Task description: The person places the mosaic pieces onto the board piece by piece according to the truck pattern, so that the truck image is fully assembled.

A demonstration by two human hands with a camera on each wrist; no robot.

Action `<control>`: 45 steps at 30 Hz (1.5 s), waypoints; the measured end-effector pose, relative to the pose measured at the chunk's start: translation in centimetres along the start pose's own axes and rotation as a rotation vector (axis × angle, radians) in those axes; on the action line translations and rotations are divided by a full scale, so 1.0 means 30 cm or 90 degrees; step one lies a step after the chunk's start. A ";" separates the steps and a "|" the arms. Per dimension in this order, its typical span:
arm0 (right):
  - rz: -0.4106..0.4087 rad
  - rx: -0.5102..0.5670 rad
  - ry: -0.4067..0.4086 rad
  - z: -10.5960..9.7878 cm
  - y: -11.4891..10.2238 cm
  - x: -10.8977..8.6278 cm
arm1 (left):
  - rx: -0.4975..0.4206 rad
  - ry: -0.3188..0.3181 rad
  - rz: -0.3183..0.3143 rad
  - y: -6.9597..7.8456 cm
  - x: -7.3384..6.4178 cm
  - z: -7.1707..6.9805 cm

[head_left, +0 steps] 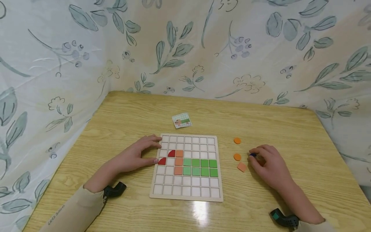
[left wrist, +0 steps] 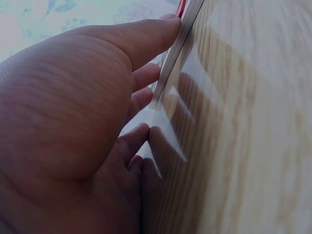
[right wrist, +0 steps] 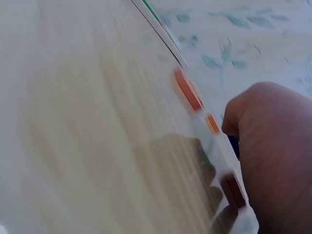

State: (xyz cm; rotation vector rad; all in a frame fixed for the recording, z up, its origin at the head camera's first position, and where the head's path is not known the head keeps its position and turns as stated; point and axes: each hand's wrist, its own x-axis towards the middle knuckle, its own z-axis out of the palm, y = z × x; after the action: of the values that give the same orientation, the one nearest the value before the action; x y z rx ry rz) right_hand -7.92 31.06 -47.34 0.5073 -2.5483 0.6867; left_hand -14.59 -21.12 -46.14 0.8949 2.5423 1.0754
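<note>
Head view: our grid board (head_left: pixel 177 181)
Left hand (head_left: pixel 134 156): relaxed, we touch the grid board's left edge
Right hand (head_left: pixel 270 165): pinching our dark-blue piece (head_left: pixel 253 155), right of the grid board

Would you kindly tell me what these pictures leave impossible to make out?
Full shape of the dark blue piece: head view, mostly covered by the right hand.
Fine details of the picture card: head view, too small.
Layout of the grid board: left wrist view, seen edge-on, cut off by the top edge.
Shape of the dark reddish piece: right wrist view, blurred and nearly edge-on.
</note>
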 end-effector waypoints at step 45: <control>-0.243 0.109 -0.082 0.430 -0.636 0.239 | -0.005 0.011 0.028 -0.017 -0.002 0.004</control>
State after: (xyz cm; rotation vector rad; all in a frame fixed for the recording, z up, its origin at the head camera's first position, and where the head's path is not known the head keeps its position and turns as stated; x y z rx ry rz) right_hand -9.44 6.99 -46.50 1.0945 -2.4143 0.7505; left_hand -14.71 -21.38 -46.60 0.9478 2.5420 1.1099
